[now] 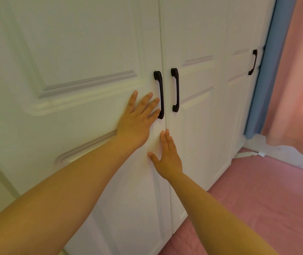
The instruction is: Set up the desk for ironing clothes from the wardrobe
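Observation:
A white panelled wardrobe fills the view with its doors shut. The left door (84, 52) carries a black handle (159, 92) beside the centre seam; the right door (198, 43) has its own black handle (175, 89). My left hand (137, 118) lies flat on the left door with fingers spread, the fingertips touching its handle from the left. My right hand (168, 157) presses flat low on the same door, fingers together, tips at the seam. Neither hand holds anything.
A third door further right bears another black handle (253, 61). A blue curtain (263, 89) and a pink curtain (298, 80) hang at the right. Pink bedding (257, 199) lies close to the wardrobe's foot at the lower right.

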